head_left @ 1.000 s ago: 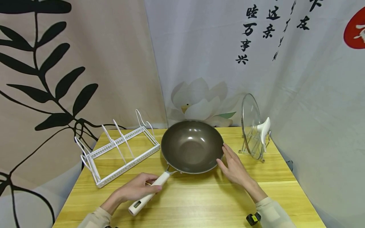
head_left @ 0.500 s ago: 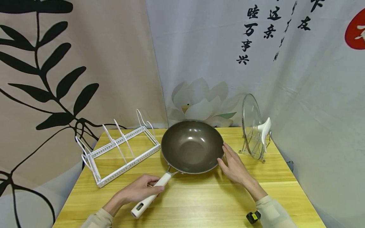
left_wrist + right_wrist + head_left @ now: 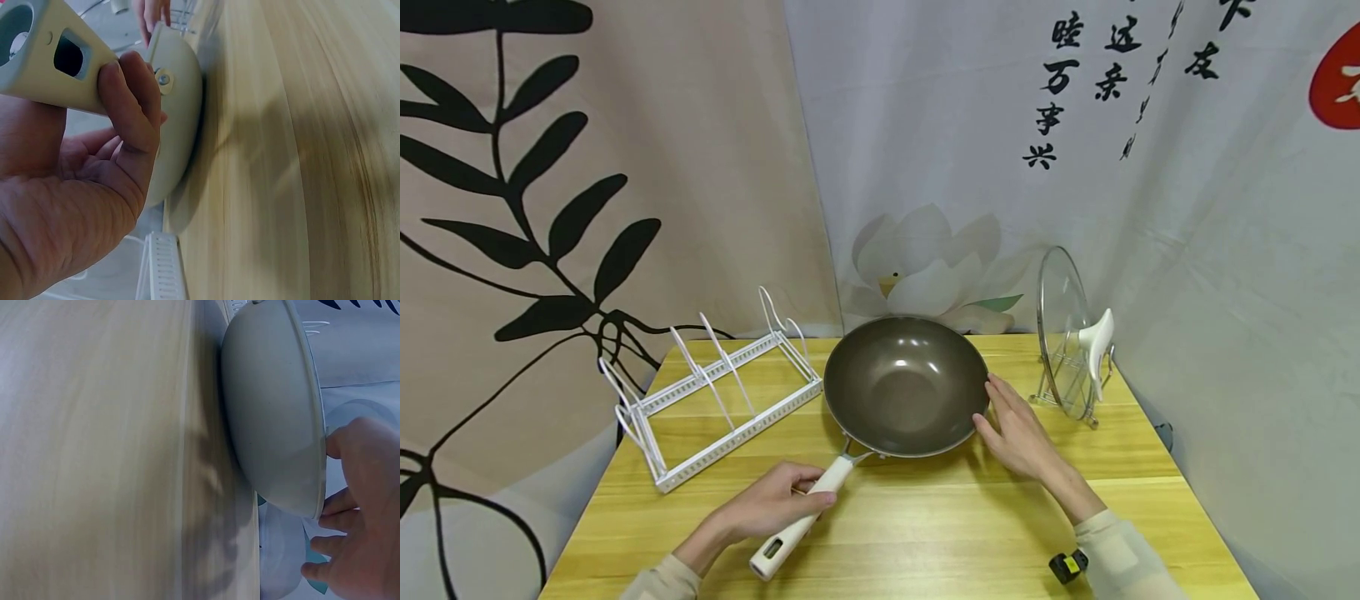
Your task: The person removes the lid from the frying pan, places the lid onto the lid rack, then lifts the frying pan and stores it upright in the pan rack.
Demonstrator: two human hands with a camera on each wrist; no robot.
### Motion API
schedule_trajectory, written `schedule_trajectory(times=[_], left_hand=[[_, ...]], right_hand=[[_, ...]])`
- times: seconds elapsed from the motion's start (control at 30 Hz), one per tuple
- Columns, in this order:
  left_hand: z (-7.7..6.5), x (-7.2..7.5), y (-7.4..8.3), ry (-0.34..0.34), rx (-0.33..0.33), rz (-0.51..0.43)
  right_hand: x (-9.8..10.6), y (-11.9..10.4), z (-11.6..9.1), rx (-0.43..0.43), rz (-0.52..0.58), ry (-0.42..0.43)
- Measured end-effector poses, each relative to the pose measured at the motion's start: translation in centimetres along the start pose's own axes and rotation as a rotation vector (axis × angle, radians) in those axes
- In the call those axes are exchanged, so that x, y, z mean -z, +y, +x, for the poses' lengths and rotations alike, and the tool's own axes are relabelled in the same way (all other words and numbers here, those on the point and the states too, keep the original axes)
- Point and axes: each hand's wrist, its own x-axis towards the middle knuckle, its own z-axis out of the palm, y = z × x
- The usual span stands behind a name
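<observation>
Left grip [image 3: 769,502] around wok handle [image 3: 792,535]

White rack [image 3: 741,434], upright glass lid [image 3: 1062,321]

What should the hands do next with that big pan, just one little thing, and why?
Probably ease the right hand off the side of the pan. The pan seems to sit on the table, and the left hand is already holding the handle, so it would likely stay steady.
</observation>
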Motion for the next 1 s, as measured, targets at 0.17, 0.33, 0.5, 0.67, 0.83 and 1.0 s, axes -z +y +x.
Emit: schedule_trajectory(times=[0.17, 0.33, 0.5, 0.67, 0.83, 1.0], left_hand=[[0.0, -0.3, 0.3, 0.005, -0.011, -0.012], [0.0, -0.8, 0.4, 0.012, -0.005, -0.022], [0.0, -1.2, 0.5, 0.008, 0.005, -0.037], [-0.1, -1.4, 0.5, -0.001, 0.004, -0.05], [0.0, -1.7, 0.4, 0.002, 0.01, -0.042], [0.0, -1.9, 0.5, 0.008, 0.023, -0.055]], right_hand=[[0.4, 0.0, 0.1, 0.008, -0.003, 0.002], [0.6, -0.2, 0.0, 0.011, -0.023, 0.03], [0.3, -0.8, -0.3, 0.045, -0.074, 0.1], [0.0, -1.3, -0.7, 0.058, -0.101, 0.128], [-0.5, -1.6, -0.9, 0.06, -0.126, 0.157], [-0.8, -1.8, -1.1, 0.064, -0.135, 0.182]])
